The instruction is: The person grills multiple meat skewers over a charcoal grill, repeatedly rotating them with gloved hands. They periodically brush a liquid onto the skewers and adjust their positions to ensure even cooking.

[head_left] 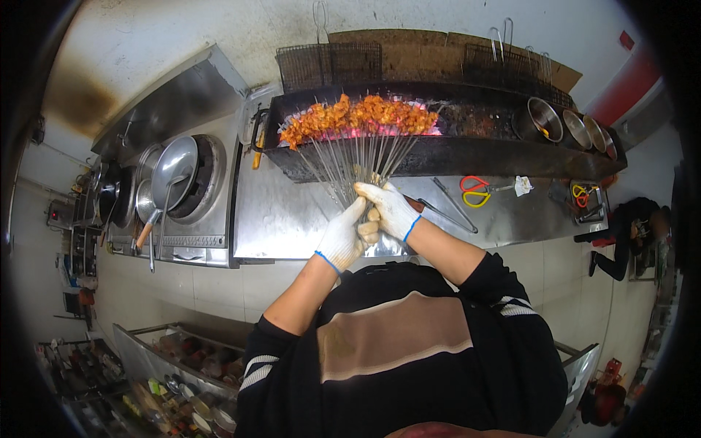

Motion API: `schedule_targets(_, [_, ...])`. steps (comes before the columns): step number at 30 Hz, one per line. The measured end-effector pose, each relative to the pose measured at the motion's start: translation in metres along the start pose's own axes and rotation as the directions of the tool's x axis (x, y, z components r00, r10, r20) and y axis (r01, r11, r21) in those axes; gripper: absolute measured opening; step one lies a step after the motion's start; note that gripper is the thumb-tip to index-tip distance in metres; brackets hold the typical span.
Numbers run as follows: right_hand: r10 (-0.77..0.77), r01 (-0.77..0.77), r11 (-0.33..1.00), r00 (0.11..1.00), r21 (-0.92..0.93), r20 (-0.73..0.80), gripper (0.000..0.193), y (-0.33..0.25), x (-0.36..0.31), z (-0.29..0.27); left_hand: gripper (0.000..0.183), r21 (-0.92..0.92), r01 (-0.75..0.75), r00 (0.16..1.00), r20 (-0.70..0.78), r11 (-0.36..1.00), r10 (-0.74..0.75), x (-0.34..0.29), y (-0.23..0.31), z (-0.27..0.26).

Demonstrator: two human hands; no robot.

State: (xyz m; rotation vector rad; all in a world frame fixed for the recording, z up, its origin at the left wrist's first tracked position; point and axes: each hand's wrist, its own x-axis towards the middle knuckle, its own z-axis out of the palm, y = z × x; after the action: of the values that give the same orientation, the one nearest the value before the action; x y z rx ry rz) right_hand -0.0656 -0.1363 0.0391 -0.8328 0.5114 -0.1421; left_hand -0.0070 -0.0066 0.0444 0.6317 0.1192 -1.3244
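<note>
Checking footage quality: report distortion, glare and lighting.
Head view: fisheye distortion, the counter curving upward at right; head view: whitish glare on its steel; head view: coals glow pink beneath the meat; head view: lower-left shelves dim and soft.

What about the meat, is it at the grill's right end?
No, the meat is over the left part of the grill; metal bowls occupy the right end.

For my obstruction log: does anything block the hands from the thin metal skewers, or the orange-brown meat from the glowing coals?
Nothing visible does. The left hand and right hand, both white-gloved, hold the thin metal skewers, which pass over the black metal grill wall; the orange-brown meat is over glowing pink coals.
</note>
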Motion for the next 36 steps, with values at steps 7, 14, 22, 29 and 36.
schedule_targets(7, [0.026,-0.026,0.998,1.000,0.065,0.007,0.015,-0.010,0.022,0.004,0.026,0.072,0.024,1.000,0.001,0.997,-0.024,0.010,0.033,0.003])
schedule_targets(14, [-0.045,0.038,0.988,0.998,0.149,0.042,0.014,0.000,0.034,0.004,0.025,0.043,0.070,0.992,0.098,0.997,-0.073,0.014,0.042,-0.009])
schedule_targets(22, [-0.022,0.027,0.985,0.999,0.170,-0.029,0.022,0.004,-0.002,0.013,0.021,-0.096,0.082,0.991,0.118,0.992,-0.070,-0.014,0.017,0.002])
schedule_targets(29, [-0.025,0.030,0.995,0.998,0.096,-0.056,0.035,0.005,0.016,0.006,0.023,-0.062,0.057,0.993,0.108,0.996,-0.050,0.001,0.021,-0.008])
schedule_targets(36, [-0.071,0.071,0.996,0.997,0.061,-0.011,0.034,0.001,-0.013,0.017,0.024,0.044,-0.009,1.000,0.007,0.999,0.009,-0.025,0.004,0.007])
